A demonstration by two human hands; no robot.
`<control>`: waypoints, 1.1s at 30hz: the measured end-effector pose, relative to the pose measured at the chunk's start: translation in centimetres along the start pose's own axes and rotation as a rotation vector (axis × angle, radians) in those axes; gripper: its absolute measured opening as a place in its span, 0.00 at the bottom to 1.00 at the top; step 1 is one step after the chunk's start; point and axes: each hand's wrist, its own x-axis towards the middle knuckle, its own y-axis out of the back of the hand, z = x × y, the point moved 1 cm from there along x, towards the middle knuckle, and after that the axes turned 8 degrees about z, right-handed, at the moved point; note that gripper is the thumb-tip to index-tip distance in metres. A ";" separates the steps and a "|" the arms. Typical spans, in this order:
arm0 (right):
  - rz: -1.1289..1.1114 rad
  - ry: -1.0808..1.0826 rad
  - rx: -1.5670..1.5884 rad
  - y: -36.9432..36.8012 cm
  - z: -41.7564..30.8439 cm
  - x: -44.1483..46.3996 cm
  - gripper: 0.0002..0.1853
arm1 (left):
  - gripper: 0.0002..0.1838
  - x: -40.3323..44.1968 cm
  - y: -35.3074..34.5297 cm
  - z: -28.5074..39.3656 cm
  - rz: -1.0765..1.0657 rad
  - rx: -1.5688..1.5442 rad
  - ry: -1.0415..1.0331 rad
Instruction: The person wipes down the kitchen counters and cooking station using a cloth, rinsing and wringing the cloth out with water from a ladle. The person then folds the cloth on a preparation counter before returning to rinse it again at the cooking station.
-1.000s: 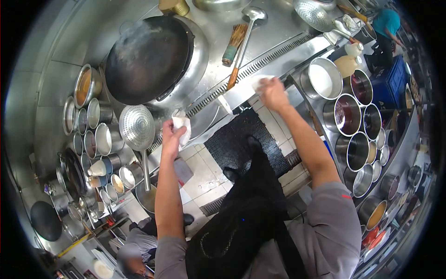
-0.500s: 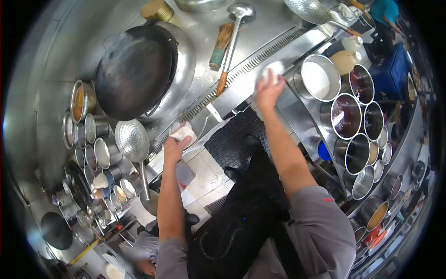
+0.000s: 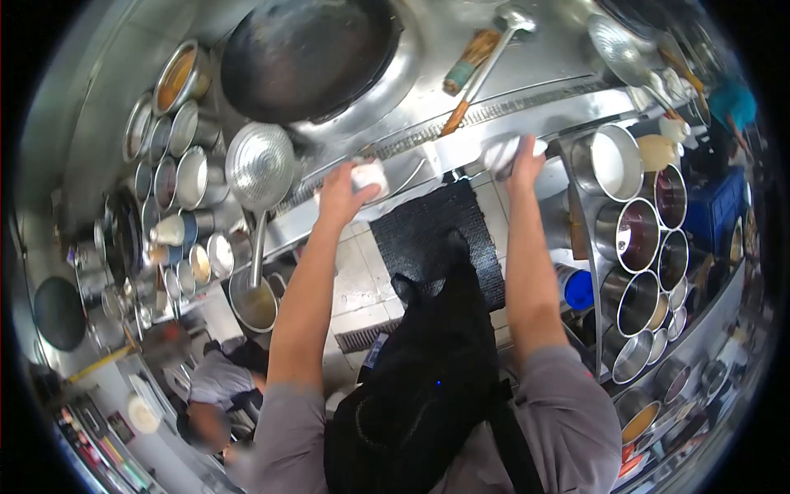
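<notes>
My left hand is closed around a folded white cloth at the front edge of the steel range. On that same edge, farther right, my right hand grips another white cloth. A perforated skimmer lies left of my left hand with its handle pointing toward me. Behind the edge sits a large dark wok. A ladle with a wooden handle end and a bamboo brush rest on the range top beyond my right hand.
Steel pots of sauce crowd the right shelf, beside a blue bin. Several small containers stand at left. A black mat covers the floor below. A person in grey is at lower left, and another in teal at upper right.
The view has tilted and turned, so the wok sits higher in frame. My right hand has come down from the range ledge toward its front edge. Both cloths are still held.
</notes>
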 end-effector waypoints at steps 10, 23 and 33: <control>-0.254 -0.455 -0.045 7.2 3.1 -11.4 0.16 | 0.45 -8.6 3.9 -5.3 0.419 -0.369 0.123; -0.659 -0.414 -0.231 1.2 17.0 -37.6 0.28 | 0.29 -35.3 2.8 -16.8 0.336 -0.642 0.762; -0.946 -0.403 -0.697 -5.1 19.6 -49.0 0.27 | 0.32 -36.4 0.9 -18.8 0.426 -1.029 0.919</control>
